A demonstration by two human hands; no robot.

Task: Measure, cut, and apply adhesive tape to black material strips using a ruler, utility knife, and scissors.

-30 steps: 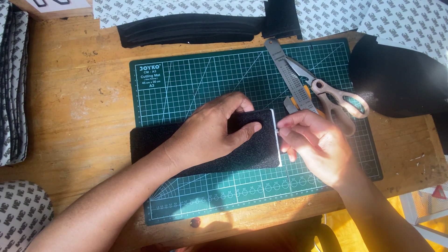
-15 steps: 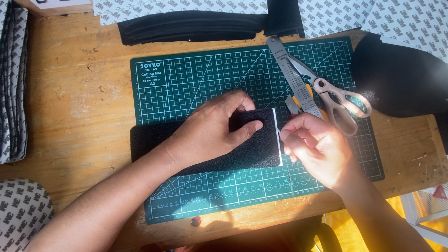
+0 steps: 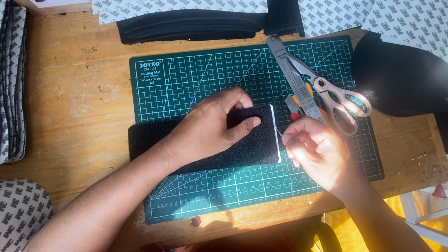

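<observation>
A black foam strip (image 3: 247, 149) lies across the green cutting mat (image 3: 196, 79), its left end hanging over the mat's edge onto the wooden table. My left hand (image 3: 210, 130) lies flat on the strip and presses it down, fingers spread toward its right end. My right hand (image 3: 312, 149) is just off that right end, with thumb and fingers pinched together on a thin white sliver (image 3: 278, 135) that runs along the strip's right edge.
A metal ruler (image 3: 294, 77), scissors (image 3: 336, 95) and a red-tipped utility knife (image 3: 295, 107) lie on the mat's right part. Long black strips (image 3: 186, 25) and printed white sheets (image 3: 382, 16) lie at the back. A black sheet (image 3: 401, 79) is at the right, a stack of sheets (image 3: 11, 84) at the left.
My right hand's pinched fingers have shifted slightly along the strip's right edge. My left hand stays pressed on the strip.
</observation>
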